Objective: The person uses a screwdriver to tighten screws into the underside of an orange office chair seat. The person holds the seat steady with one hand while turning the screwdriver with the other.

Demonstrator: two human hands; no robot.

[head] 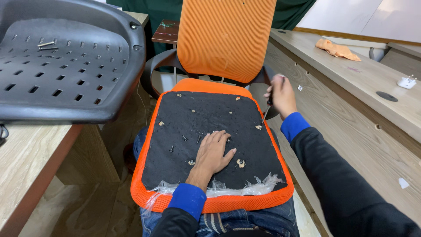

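An orange seat cushion (219, 203) lies upside down across my lap, its black underside (206, 114) facing up. My left hand (213, 153) rests flat on that black fabric, fingers spread, with a few loose screws (184, 138) just left of it. My right hand (280, 94) grips a screwdriver (266, 112) whose tip meets a small metal fitting (258, 127) near the cushion's right edge. Torn clear plastic (256, 188) bunches along the near edge.
An orange mesh chair back (226, 37) stands behind the cushion. A black perforated plastic seat shell (66, 61) lies on the wooden desk at left, with a bolt (46, 43) on it. At right, long wooden bench tops hold an orange cloth (337, 48).
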